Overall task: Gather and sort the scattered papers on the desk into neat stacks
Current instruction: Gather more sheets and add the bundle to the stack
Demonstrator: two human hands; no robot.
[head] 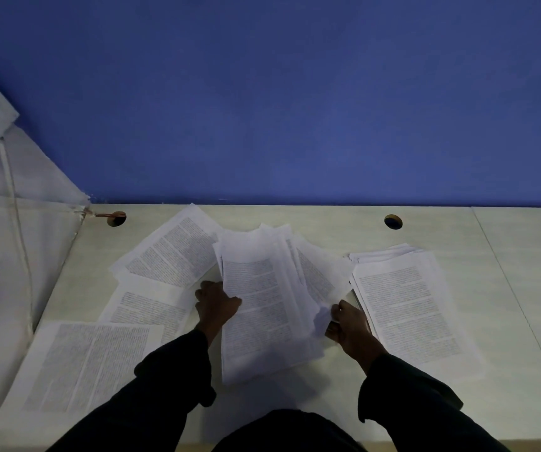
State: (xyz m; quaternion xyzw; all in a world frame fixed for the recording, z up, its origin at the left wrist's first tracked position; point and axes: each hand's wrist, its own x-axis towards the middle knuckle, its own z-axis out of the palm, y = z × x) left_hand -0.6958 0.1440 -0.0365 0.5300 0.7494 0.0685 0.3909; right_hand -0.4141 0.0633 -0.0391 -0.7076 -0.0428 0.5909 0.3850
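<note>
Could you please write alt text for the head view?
Both hands, left and right, hold the side edges of a fanned bundle of printed pages on a pale desk. Loose sheets lie left; a stack sits right.

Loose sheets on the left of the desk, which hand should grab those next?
Probably left. The left hand grips the middle bundle right beside the loose sheets; the right hand is on the bundle's far side.

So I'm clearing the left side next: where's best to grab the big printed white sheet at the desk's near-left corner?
Take the big printed white sheet by its near right corner, coming from the right: it lies flat, and that corner lies nearest the left hand.
</note>
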